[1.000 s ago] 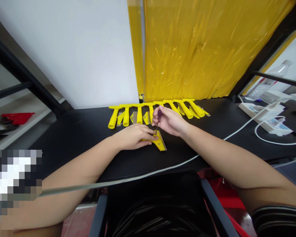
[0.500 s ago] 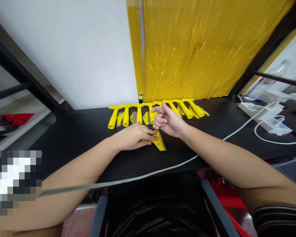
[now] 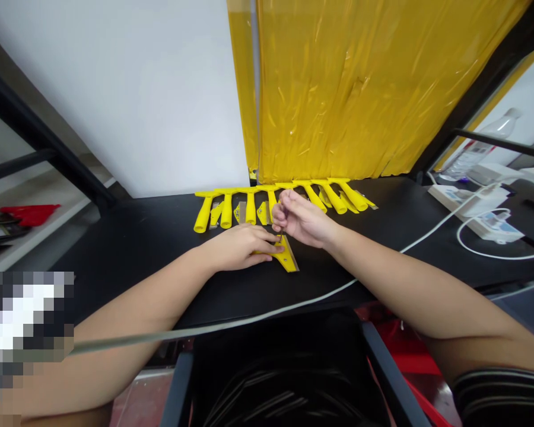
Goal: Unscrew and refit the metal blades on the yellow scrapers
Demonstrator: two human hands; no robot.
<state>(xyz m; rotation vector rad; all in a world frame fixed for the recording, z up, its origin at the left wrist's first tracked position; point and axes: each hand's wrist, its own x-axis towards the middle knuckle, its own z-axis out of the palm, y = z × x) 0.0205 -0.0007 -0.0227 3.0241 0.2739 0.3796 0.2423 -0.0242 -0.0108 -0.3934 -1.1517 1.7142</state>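
My left hand (image 3: 242,244) holds a yellow scraper (image 3: 287,260) down on the black tabletop, fingers over its handle end. The scraper's wide head with a metal blade edge points right, and a small hole shows in it. Above it, my right hand (image 3: 306,220) is closed in a pinch round a small screwdriver (image 3: 281,238). Its thin shaft points down at the scraper's head; the fingers hide most of the handle. Whether the tip sits in a screw is too small to tell. Just behind the hands lies a row of several yellow scraper handles (image 3: 250,207).
Smaller yellow bladed pieces (image 3: 261,213) lie between the handles. A white cable (image 3: 315,300) crosses the front of the black table (image 3: 160,237). At right are white power strips (image 3: 476,213) and a plastic bottle (image 3: 485,142). White and yellow panels stand behind.
The fingers of my right hand have shifted round the screwdriver handle, with thumb and forefinger now pinched together at its top. My left hand and the scraper stay in place.
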